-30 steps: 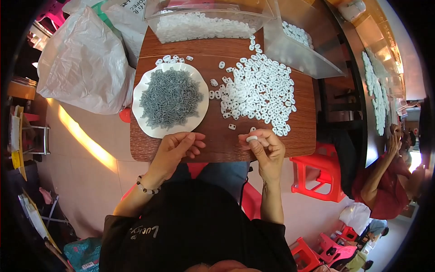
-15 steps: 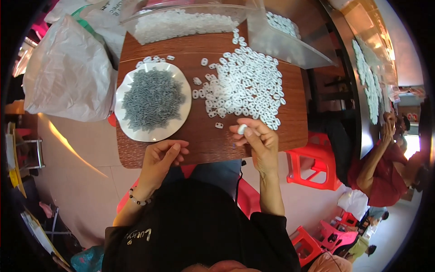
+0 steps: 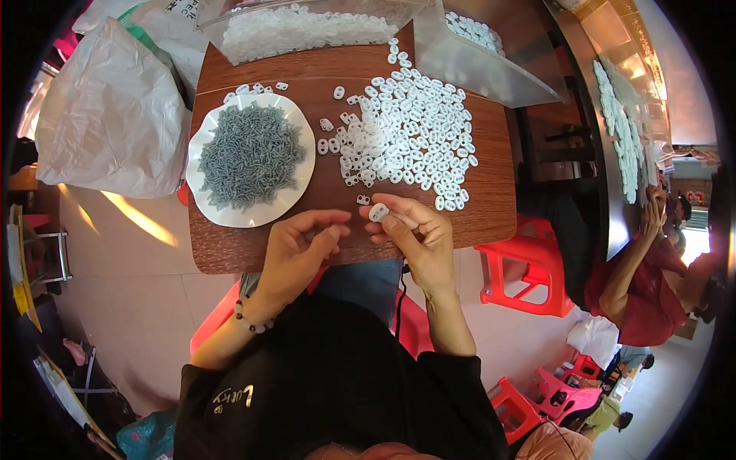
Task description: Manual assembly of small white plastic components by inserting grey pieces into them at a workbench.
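Note:
A small white oval piece with two holes [image 3: 379, 212] is pinched between the thumb and fingers of my right hand [image 3: 420, 236], above the table's near edge. Close beside it, to the left, is my left hand [image 3: 300, 249], its fingers curled and thumb drawn in; anything within them is too small to make out. Just beyond my left hand stands a white scalloped plate [image 3: 305, 184] heaped with small grey rod-like pieces [image 3: 251, 157]. A spread of similar white two-hole pieces [image 3: 418, 130] covers the table farther off, and one loose piece [image 3: 363, 199] lies near my right fingertips.
The brown wooden table [image 3: 491, 218] has clear bins [image 3: 491, 69] holding white pieces at its far side. A large white sack [image 3: 111, 115] sits at the left. Red stools [image 3: 529, 268] stand at the right, where another person in a dark red top [image 3: 640, 299] sits.
My right hand has moved left with the white piece, turning its two-hole face into view. My left hand has come right and slightly up, so the two hands are now close together.

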